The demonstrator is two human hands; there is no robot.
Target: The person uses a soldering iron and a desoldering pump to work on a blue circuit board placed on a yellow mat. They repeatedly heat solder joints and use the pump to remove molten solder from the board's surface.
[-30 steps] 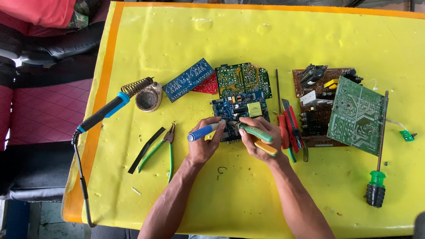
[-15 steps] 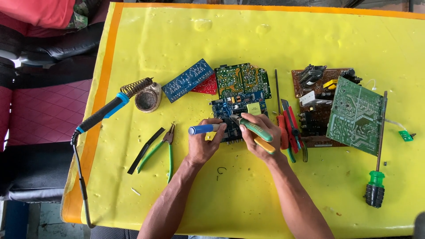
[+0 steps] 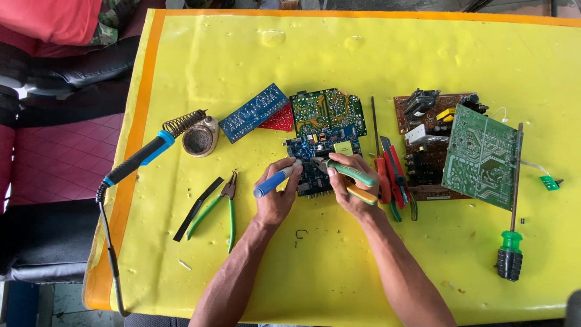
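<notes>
On the glossy yellow tablecloth (image 3: 375, 54), the left hand (image 3: 275, 197) pinches a smooth blue-handled soldering iron (image 3: 273, 181); the right hand (image 3: 351, 184) squeezes green-gripped pliers (image 3: 351, 174). Both tips meet on the flat blue circuit board (image 3: 321, 148) just beyond.

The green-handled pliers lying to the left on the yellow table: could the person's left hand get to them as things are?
Probably not right away. The way to the green-handled pliers is free across bare table, but the left hand is wrapped around a blue-handled tool, so it would need to put that down first.
</notes>
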